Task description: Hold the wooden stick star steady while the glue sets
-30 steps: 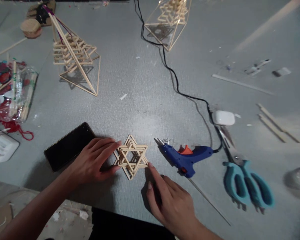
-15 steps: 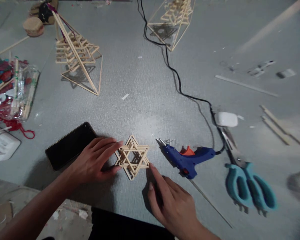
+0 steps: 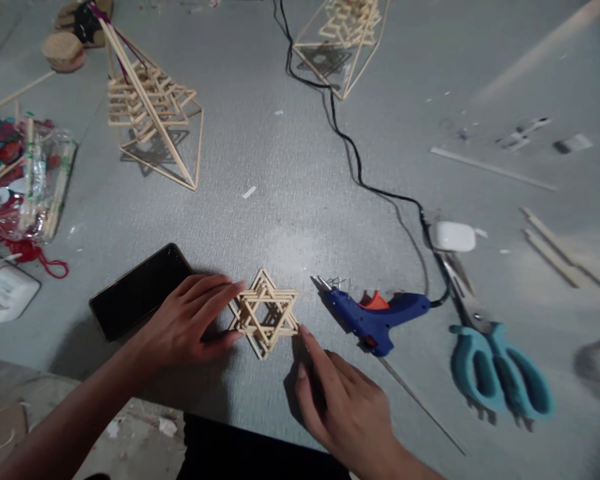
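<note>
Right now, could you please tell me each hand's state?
Left hand: holding the pale wooden six-pointed star at its left.
Right hand: partly open, index fingertip at the star's right corner.

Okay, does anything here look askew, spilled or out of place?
Nothing looks spilled. A white scrap lies loose on the table, beyond the star stack, like a leftover offcut. The stack's layers look slightly out of line with one another, though the viewing angle may explain it.
</note>
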The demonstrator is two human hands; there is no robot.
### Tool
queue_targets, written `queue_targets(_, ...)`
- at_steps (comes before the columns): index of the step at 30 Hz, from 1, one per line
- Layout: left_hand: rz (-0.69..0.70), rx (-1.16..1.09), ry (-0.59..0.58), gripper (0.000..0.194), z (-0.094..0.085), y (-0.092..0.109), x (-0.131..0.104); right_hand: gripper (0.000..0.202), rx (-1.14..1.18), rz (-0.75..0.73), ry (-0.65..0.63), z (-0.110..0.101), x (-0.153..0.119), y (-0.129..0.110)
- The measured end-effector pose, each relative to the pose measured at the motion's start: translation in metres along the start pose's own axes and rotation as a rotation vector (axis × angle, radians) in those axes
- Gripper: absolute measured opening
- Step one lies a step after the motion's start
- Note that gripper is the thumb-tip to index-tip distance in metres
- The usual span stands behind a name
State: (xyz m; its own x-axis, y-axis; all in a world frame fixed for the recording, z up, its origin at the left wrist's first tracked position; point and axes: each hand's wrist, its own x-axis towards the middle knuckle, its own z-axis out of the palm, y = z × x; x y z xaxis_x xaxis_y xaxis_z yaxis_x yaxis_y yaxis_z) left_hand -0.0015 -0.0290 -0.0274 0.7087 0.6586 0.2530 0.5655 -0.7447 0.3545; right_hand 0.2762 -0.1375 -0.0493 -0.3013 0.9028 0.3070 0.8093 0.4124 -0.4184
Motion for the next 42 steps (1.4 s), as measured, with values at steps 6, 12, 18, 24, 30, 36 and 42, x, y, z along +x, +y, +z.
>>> queue_targets(6,-0.003,-0.012,0.007,0.071,-0.0001,0.0005,-0.0003,0.061,-0.014,0.010,0.006,-0.0002,0.0001,0.0004)
queue_targets(12,0.005,-0.008,0.010,0.070,-0.0002,0.0004,-0.0001,0.058,-0.016,-0.003,0.028,0.0000,0.0006,-0.0007)
queue_targets(18,0.007,-0.004,0.013,0.067,0.0011,0.0003,-0.0003,0.053,-0.010,-0.001,0.019,-0.0007,0.0015,-0.0013)
queue_targets(24,0.008,-0.008,0.014,0.068,0.0016,0.0000,0.0003,0.052,-0.017,-0.007,0.023,-0.0005,0.0026,-0.0013)
queue_targets(30,0.007,-0.005,0.007,0.067,0.0026,0.0000,-0.0009,0.051,-0.020,0.001,0.025,-0.0004,0.0013,-0.0017)
queue_targets(36,0.007,-0.006,0.014,0.066,0.0014,0.0002,-0.0004,0.055,-0.016,-0.002,0.021,0.0004,0.0016,-0.0015)
queue_targets(42,0.004,0.002,0.009,0.065,0.0002,0.0010,-0.0003,0.054,-0.018,-0.003,0.023,-0.0007,0.0024,-0.0018)
